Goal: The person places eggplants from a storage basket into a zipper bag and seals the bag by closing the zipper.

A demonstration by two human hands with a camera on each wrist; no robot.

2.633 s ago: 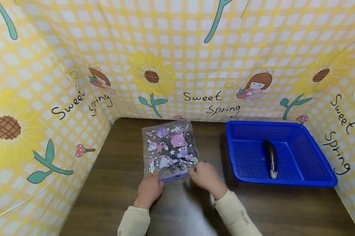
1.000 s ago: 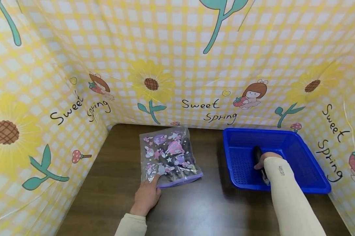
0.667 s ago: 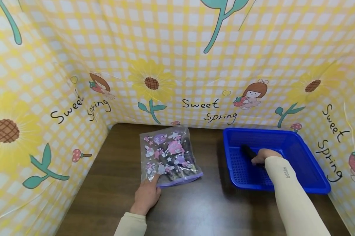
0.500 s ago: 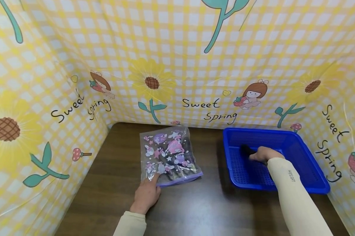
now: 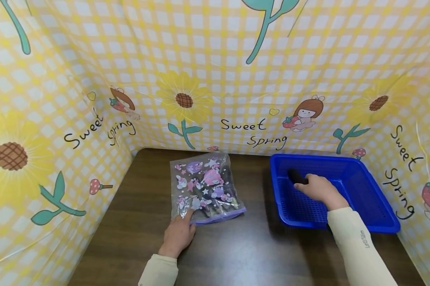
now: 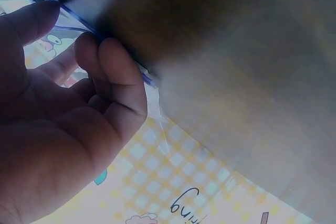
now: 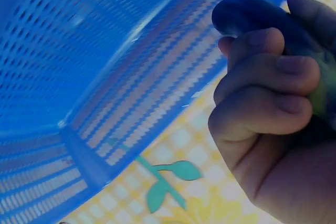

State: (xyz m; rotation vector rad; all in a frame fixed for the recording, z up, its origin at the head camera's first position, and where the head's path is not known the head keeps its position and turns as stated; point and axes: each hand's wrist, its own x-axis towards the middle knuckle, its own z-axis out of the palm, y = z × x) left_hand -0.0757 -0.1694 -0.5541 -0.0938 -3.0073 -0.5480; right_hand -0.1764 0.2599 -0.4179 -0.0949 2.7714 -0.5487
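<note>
In the head view, my left hand (image 5: 177,238) presses the lower left corner of a clear zip bag (image 5: 182,188) with a straight index finger. The bag lies flat, with pink and purple cartoon prints and a purple zip edge. Something dark shows through its right side; its kind is unclear. The left wrist view has the other fingers of this hand curled near the bag's edge. My right hand (image 5: 318,188) grips a dark purple eggplant (image 5: 296,175) over the blue basket (image 5: 373,198). In the right wrist view, fingers wrap the eggplant (image 7: 249,17); its stem end is largely hidden.
The brown wooden table (image 5: 243,254) carries the bag at left of middle and the perforated basket at right. A yellow checked cloth (image 5: 215,79) with flower prints encloses the back and both sides.
My right hand left the bag, reached into the basket and took hold of the eggplant. It has since shifted it slightly left and back. The left hand stays at the bag's corner.
</note>
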